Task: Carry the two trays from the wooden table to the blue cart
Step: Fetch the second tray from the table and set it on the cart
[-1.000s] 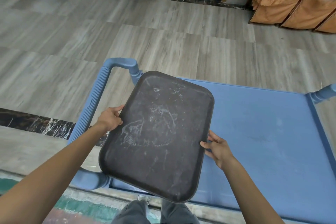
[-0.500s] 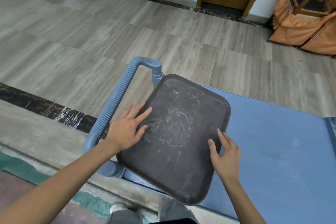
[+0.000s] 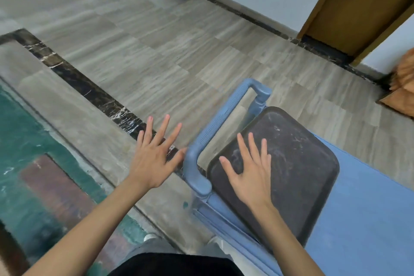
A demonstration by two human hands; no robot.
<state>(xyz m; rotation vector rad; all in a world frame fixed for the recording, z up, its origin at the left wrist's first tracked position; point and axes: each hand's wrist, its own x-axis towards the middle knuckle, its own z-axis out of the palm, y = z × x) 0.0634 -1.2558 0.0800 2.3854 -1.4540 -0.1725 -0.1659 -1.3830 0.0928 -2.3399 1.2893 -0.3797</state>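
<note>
Dark tray [image 3: 289,163] now flat on blue cart [image 3: 369,219], by its handle [image 3: 215,132]; a sec ago held up at both edges. Left hand [image 3: 154,159] off to the side over floor, fingers spread wide, empty. Right hand [image 3: 251,177] open-palmed over tray's near corner, gripping nothing. Likely one tray delivered; 2nd tray and wooden table not in view. No brands or legible writing.

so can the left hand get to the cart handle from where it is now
Probably yes: the left hand is open, fingers spread, just beside the blue cart handle with nothing between them; the tray lies further right.
</note>
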